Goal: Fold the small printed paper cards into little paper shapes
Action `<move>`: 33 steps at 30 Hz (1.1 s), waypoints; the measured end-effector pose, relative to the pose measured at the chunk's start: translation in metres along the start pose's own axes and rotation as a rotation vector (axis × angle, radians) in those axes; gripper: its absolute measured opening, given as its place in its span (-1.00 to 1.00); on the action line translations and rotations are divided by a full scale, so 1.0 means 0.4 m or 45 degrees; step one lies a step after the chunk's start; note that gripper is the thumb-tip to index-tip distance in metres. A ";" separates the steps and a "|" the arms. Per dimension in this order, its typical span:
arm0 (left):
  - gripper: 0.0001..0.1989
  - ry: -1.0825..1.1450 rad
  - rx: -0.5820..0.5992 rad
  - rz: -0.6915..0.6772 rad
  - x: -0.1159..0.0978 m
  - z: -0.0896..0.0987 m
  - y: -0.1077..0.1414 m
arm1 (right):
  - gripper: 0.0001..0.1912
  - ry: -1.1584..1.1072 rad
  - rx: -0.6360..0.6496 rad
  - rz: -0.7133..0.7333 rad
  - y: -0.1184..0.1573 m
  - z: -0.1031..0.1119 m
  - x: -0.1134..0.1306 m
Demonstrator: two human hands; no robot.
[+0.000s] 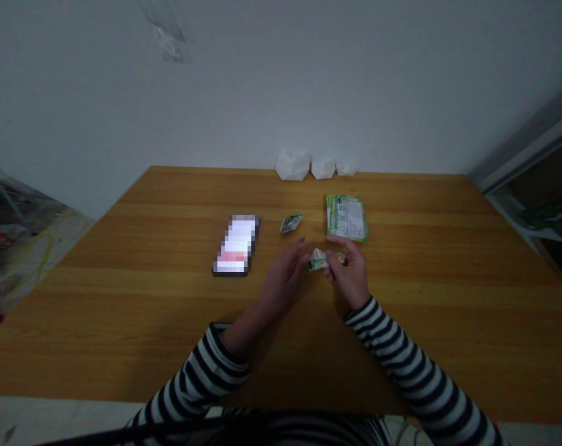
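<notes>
A small folded piece of printed paper (317, 262), green and white with a raised pale peak, is held above the table between my hands. My right hand (351, 272) pinches its right end between thumb and fingers. At its left end, my left hand (285, 272) is closed with curved fingers against the paper's edge; its exact fingertip contact is partly hidden. Just beyond my hands lies another small folded printed paper (291, 223). A stack of green printed sheets (346, 218) lies behind my right hand.
A phone (237, 244) with a lit, blurred screen lies left of my hands on the wooden table (137, 272). Along the wall, a large white faceted paper shape (293, 166), a smaller one (323, 168) and a crumpled white piece (346, 168) stand at the back edge.
</notes>
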State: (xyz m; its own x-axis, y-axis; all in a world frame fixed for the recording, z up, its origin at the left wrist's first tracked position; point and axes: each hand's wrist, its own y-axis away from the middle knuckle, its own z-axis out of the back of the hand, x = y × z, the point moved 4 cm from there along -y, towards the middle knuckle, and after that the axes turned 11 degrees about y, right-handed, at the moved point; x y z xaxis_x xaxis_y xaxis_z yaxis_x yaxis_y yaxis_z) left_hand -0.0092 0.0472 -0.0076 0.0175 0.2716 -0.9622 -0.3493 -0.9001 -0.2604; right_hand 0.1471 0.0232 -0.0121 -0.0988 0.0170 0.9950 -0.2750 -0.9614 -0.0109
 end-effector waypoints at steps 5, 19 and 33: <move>-0.69 -0.194 0.284 -0.096 -0.006 -0.023 0.005 | -0.66 -0.029 0.150 -0.005 -0.002 -0.013 0.000; -0.64 0.205 0.283 0.237 0.013 -0.041 0.010 | -0.30 0.192 0.309 0.243 -0.003 -0.034 -0.030; -0.79 0.252 -0.170 0.134 0.029 -0.019 0.008 | -0.50 0.777 -0.047 0.443 0.040 -0.056 0.004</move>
State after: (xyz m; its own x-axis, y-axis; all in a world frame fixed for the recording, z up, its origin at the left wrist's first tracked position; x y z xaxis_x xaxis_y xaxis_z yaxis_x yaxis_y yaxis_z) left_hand -0.0028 0.0449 -0.0203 0.1754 0.1138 -0.9779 -0.2325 -0.9604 -0.1535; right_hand 0.1212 0.0139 -0.0131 -0.7030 -0.1282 0.6995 -0.1614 -0.9292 -0.3324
